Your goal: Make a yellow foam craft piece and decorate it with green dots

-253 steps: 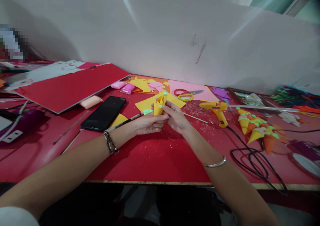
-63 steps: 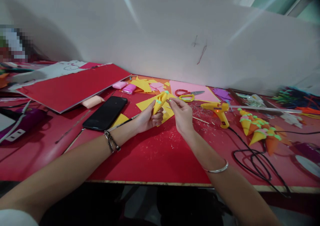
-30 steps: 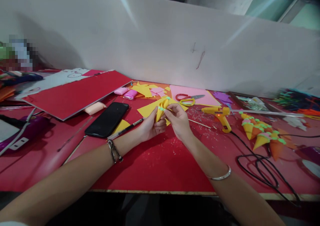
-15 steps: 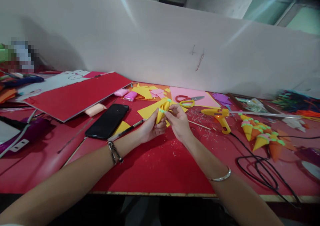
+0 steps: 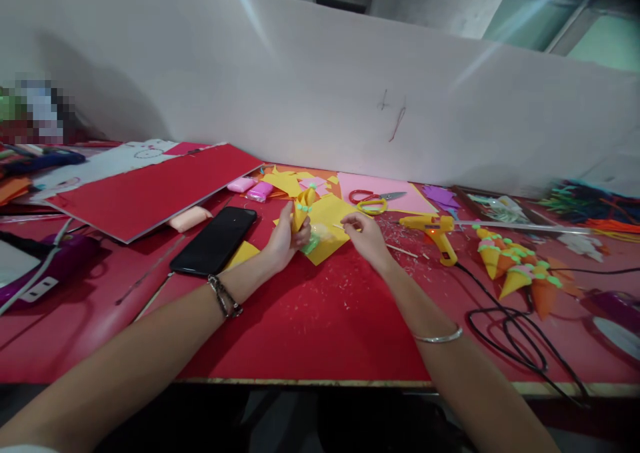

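Note:
My left hand (image 5: 289,239) is closed round a small yellow paper cone (image 5: 301,217), its pointed end down. Pale green beads of clay sit along the cone's upper edge and on its top. Apart from it on the right, my right hand (image 5: 367,239) is pinched on a thin pale stick (image 5: 339,226), whose tip pokes out to the left. Between the hands lies a yellow paper sheet (image 5: 333,236), with a lump of green clay (image 5: 311,241) on it beside my left fingers.
A black phone (image 5: 214,241) lies left, near a red board (image 5: 155,189). Scissors (image 5: 373,203) rest on pink paper behind. Right are a yellow glue gun (image 5: 434,233) with a looped black cord and several decorated paper cones (image 5: 517,276). Scraps litter the red table (image 5: 300,346).
Earlier both hands worked together at the cone. Now my left hand has moved left with it, and my right hand has drawn away to the right, uncovering the green clay and yellow sheet.

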A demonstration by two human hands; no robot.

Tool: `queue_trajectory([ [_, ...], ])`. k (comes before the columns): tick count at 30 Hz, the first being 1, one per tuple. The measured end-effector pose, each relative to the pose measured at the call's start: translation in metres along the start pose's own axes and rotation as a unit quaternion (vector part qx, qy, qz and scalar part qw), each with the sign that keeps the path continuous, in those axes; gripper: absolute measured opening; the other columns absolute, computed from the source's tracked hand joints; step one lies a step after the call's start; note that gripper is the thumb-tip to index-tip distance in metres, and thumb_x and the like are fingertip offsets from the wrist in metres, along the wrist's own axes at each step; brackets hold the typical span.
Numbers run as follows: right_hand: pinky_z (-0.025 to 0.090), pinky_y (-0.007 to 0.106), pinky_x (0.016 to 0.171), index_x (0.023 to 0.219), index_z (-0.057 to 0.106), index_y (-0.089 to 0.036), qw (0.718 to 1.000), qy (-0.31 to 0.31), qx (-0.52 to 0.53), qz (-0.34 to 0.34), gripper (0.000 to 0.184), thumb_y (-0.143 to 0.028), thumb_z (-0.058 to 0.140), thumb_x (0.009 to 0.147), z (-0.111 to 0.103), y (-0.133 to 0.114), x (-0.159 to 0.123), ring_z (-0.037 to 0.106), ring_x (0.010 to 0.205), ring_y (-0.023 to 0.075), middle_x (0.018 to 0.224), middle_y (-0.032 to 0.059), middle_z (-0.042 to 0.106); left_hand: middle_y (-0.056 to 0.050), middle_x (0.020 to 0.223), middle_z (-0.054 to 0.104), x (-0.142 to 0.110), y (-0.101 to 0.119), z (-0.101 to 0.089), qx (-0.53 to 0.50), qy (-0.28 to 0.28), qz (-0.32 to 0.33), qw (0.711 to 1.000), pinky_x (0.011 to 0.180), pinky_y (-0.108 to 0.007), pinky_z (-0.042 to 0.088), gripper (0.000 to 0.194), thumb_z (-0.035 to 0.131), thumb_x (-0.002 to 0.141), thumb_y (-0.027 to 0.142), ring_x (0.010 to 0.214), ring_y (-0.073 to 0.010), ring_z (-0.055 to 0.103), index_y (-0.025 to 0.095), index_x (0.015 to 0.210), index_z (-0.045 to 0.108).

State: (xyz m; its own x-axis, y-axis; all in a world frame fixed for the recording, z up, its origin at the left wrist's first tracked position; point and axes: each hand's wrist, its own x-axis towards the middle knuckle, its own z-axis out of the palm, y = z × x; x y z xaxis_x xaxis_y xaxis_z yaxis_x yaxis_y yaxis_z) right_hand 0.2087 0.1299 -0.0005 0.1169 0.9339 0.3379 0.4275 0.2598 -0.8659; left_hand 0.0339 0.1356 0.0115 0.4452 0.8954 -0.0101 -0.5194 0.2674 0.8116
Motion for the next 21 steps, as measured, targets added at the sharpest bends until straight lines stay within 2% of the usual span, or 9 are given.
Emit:
queue_trajectory([
  [3, 0.044, 0.031, 0.076, 0.071, 0.063, -0.018, 0.998, -0.056, -0.019, 0.000, 0.014, -0.015, 0.050, 0.066, 0.000, 0.005, -0.001, 0.058, 0.074, 0.0137, 0.078, 0.0020, 0.065, 0.007, 0.038, 0.024, 0.002, 0.000, -0.001, 0.020, 0.053, 0.013, 0.998, 0.035, -0.016, 0.024, 0.046, 0.024, 0.088, 0.043, 0.031, -0.0054, 0.028, 0.016, 0.055, 0.041],
  [5, 0.044, 0.030, 0.077, 0.075, 0.064, -0.018, 0.996, -0.092, -0.014, -0.008, 0.016, -0.016, 0.049, 0.068, 0.004, 0.003, -0.004, 0.059, 0.077, 0.0132, 0.081, 0.0020, 0.066, 0.007, 0.038, 0.023, 0.003, -0.001, -0.001, 0.020, 0.059, 0.016, 0.998, 0.034, -0.016, 0.023, 0.046, 0.022, 0.088, 0.040, 0.030, -0.0051, 0.027, 0.016, 0.055, 0.041],
  [10, 0.044, 0.029, 0.078, 0.089, 0.063, -0.017, 0.992, -0.124, 0.023, 0.005, 0.024, -0.019, 0.047, 0.072, 0.011, -0.004, -0.008, 0.060, 0.078, 0.0123, 0.086, 0.0034, 0.066, 0.008, 0.036, 0.020, 0.004, 0.002, -0.003, 0.012, 0.019, -0.021, 1.000, 0.033, -0.016, 0.020, 0.045, 0.022, 0.088, 0.040, 0.029, -0.0049, 0.024, 0.016, 0.055, 0.039],
  [14, 0.044, 0.028, 0.076, 0.079, 0.065, -0.017, 0.991, -0.126, 0.037, 0.037, 0.021, -0.019, 0.045, 0.071, 0.010, -0.005, -0.007, 0.059, 0.076, 0.0127, 0.079, 0.0018, 0.067, 0.008, 0.034, 0.019, 0.004, 0.005, -0.005, 0.023, -0.026, -0.088, 0.996, 0.030, -0.016, 0.018, 0.046, 0.021, 0.088, 0.042, 0.027, -0.0052, 0.019, 0.017, 0.054, 0.038],
  [17, 0.044, 0.026, 0.072, 0.071, 0.064, -0.018, 0.987, -0.148, 0.048, 0.043, 0.020, -0.017, 0.044, 0.069, 0.009, -0.007, -0.007, 0.058, 0.069, 0.0117, 0.071, -0.0009, 0.066, 0.008, 0.034, 0.019, 0.004, 0.006, -0.006, 0.024, -0.049, -0.104, 0.993, 0.030, -0.015, 0.018, 0.046, 0.019, 0.088, 0.042, 0.027, -0.0053, 0.018, 0.017, 0.053, 0.037],
  [21, 0.044, 0.025, 0.071, 0.067, 0.064, -0.018, 0.984, -0.171, 0.039, 0.035, 0.020, -0.017, 0.044, 0.068, 0.007, -0.011, -0.009, 0.058, 0.069, 0.0120, 0.069, -0.0013, 0.065, 0.008, 0.033, 0.019, 0.005, 0.006, -0.007, 0.017, -0.064, -0.120, 0.991, 0.031, -0.016, 0.019, 0.047, 0.019, 0.088, 0.043, 0.027, -0.0054, 0.018, 0.017, 0.053, 0.038],
])
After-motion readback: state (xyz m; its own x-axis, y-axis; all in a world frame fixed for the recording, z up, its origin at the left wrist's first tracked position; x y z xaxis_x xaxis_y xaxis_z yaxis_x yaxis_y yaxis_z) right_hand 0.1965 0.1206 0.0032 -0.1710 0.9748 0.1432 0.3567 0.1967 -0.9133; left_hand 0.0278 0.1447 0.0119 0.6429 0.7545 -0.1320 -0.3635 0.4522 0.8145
